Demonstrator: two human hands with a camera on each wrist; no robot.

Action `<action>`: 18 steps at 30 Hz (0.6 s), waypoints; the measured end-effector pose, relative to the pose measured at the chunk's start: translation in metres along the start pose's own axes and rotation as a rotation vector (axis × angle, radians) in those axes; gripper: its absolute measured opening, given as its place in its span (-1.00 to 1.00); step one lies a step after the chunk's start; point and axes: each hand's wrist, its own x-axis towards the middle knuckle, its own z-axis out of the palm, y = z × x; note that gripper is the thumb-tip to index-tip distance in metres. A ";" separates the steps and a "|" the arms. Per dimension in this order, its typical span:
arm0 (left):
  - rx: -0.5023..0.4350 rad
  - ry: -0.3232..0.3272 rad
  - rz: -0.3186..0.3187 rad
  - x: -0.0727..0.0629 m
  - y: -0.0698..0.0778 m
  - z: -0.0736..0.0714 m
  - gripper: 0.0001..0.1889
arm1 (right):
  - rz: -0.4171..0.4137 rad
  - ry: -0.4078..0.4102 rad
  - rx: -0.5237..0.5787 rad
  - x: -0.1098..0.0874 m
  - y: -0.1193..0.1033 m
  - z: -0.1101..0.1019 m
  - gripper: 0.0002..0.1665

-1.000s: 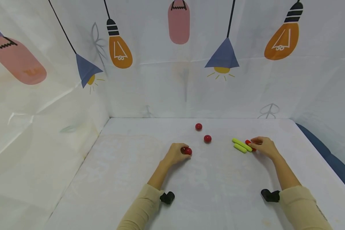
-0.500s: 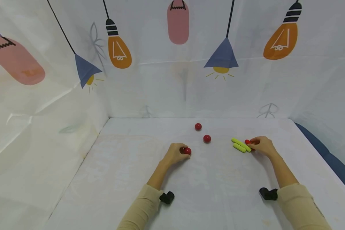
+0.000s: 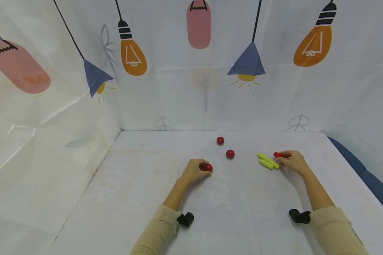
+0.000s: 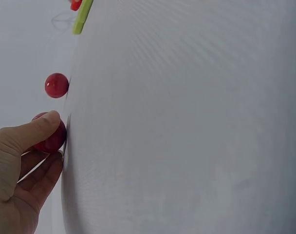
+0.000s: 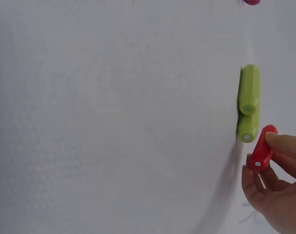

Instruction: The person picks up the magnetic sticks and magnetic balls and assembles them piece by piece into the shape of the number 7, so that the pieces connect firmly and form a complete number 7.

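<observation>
My left hand (image 3: 192, 171) holds a red ball (image 3: 208, 168) between thumb and fingers, close over the white table; the left wrist view shows the thumb across the ball (image 4: 54, 140). On the right, my right hand (image 3: 294, 162) pinches a short red magnetic stick (image 5: 263, 147), which has a silvery dot on its end. Just left of those fingers lie two lime-green magnetic sticks, the longer-looking one (image 3: 268, 160) alongside the other (image 3: 266, 164). In the right wrist view the red stick is apart from the green sticks (image 5: 249, 90).
Two more red balls lie beyond the hands, one nearer (image 3: 230, 154) and one farther back (image 3: 220, 140). A white patterned sheet (image 3: 178, 99) hangs behind the white table (image 3: 236, 205). Dark blue material (image 3: 364, 170) shows past the table's right edge.
My right hand has raised and turned the red stick away from beside the green sticks. My left hand and its ball have stayed in place.
</observation>
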 end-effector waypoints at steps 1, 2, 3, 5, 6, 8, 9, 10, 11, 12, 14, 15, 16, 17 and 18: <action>0.004 0.001 0.002 0.000 0.000 0.000 -0.60 | -0.010 0.001 0.000 0.000 -0.001 0.000 -0.44; 0.002 0.002 -0.001 0.000 0.000 0.001 -0.60 | -0.024 0.002 -0.001 0.000 -0.001 0.000 -0.45; 0.002 0.002 -0.004 0.000 0.000 0.001 -0.60 | -0.037 0.002 -0.001 0.000 -0.002 -0.001 -0.47; -0.006 0.002 -0.011 0.000 0.000 0.001 -0.60 | -0.062 0.002 -0.012 0.000 -0.004 -0.001 -0.48; -0.009 0.003 -0.014 0.000 0.000 0.002 -0.60 | -0.075 0.003 -0.018 0.000 -0.006 -0.001 -0.49; -0.019 0.000 -0.023 0.000 0.000 0.002 -0.60 | -0.095 0.004 -0.023 0.000 -0.009 0.000 -0.51; -0.021 0.001 -0.024 0.000 0.000 0.002 -0.60 | -0.103 0.003 -0.026 0.000 -0.011 0.001 -0.52; -0.025 0.000 -0.025 0.000 0.000 0.002 -0.60 | -0.110 0.002 -0.027 0.000 -0.013 0.001 -0.53; -0.024 -0.001 -0.026 0.000 0.000 0.002 -0.60 | -0.114 -0.001 -0.025 0.000 -0.015 0.002 -0.54; -0.024 0.000 -0.026 0.000 0.000 0.001 -0.60 | -0.118 -0.005 -0.022 -0.001 -0.016 0.002 -0.54; -0.024 0.000 -0.029 -0.001 0.000 0.001 -0.60 | -0.127 -0.016 -0.020 -0.002 -0.019 0.003 -0.54; -0.025 0.000 -0.031 -0.001 0.001 0.001 -0.60 | -0.131 -0.020 -0.020 -0.002 -0.020 0.004 -0.54; -0.027 -0.002 -0.033 -0.001 0.001 0.001 -0.60 | -0.135 -0.023 -0.020 -0.003 -0.021 0.004 -0.54; -0.028 -0.001 -0.033 -0.001 0.001 0.001 -0.60 | -0.138 -0.027 -0.019 -0.003 -0.022 0.004 -0.54; -0.031 0.000 -0.034 -0.001 0.002 0.001 -0.60 | -0.143 -0.030 -0.017 -0.004 -0.024 0.005 -0.54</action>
